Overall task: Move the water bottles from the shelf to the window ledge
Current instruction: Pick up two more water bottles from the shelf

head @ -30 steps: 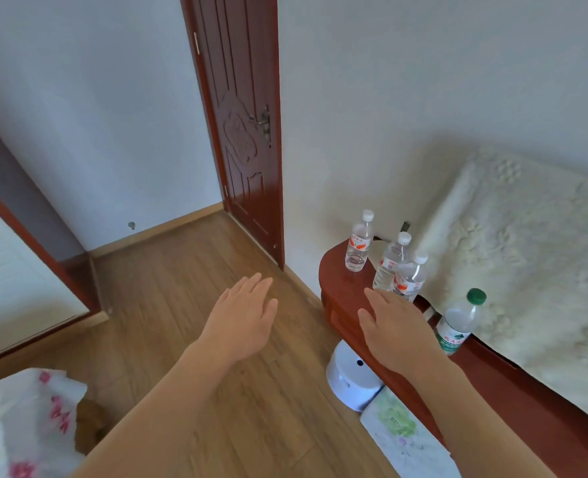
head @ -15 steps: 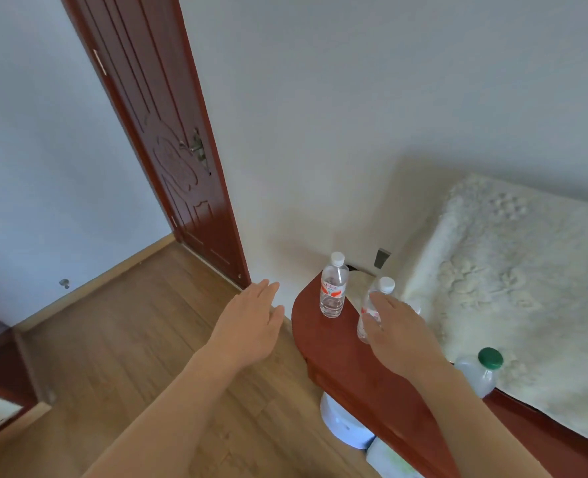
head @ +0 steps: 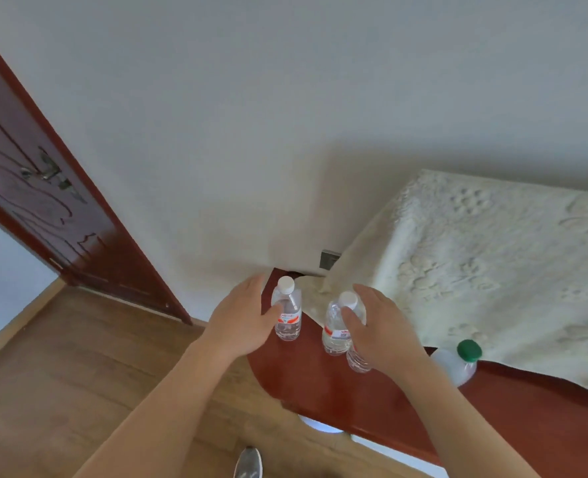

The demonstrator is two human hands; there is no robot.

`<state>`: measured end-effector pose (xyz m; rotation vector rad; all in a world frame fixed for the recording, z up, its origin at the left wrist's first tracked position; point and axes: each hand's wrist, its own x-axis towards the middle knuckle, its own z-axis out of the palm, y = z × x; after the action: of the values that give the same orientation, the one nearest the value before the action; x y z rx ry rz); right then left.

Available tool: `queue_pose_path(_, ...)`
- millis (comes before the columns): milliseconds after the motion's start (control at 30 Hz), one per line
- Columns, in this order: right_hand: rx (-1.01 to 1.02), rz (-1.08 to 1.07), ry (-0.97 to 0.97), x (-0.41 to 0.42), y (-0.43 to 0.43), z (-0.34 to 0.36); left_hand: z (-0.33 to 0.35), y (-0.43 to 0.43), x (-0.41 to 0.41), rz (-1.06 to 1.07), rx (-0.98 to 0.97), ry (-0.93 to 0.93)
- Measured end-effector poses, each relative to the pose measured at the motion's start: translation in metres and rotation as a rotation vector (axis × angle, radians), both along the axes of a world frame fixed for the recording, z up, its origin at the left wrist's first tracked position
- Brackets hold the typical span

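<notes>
Hands are at the bottles now. A second ago both were flat in the air, a little short of the shelf. Now the left hand [head: 241, 322] is right up against the first bottle [head: 288, 319], the one at the round end of the red-brown shelf [head: 320, 384]. Its thumb touches the front of the bottle and its fingers go up along the far side. The fingers look straight, so I think this hand is not squeezing yet.

The right hand [head: 385, 334] is on the second bottle [head: 334, 331]. Its thumb lies on the front, just under the white cap, and its fingers go round the back. I cannot tell if it holds tight or only touches. A third bottle [head: 357, 361] stands just beside that one, half hidden under the palm.

A green-cap bottle [head: 458, 369] stands further along the shelf, at the edge of the cream cloth [head: 475, 270], well apart from both hands.

So the reaching part looks done. All four bottles are still on the shelf, and no window ledge is in view. Next comes the grab and the lift. With two hands and four bottles, more than one trip may be needed. The right hand should take care not to knock the third bottle over.
</notes>
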<state>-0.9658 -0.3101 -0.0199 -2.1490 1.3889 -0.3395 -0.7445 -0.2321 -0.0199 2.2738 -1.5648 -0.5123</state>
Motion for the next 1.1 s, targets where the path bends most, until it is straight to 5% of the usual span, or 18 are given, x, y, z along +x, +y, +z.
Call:
queue_pose_path(533,0.138,-0.648,0.038,-0.012,0.041,-0.028,-0.054,-0.067,0.063,-0.355,0.106,0.329)
queue_pose_path(1100,0.263,-0.558,-0.170,-0.032,0.006,-0.121,-0.133,-0.075,0.053,-0.233,0.019,0.471)
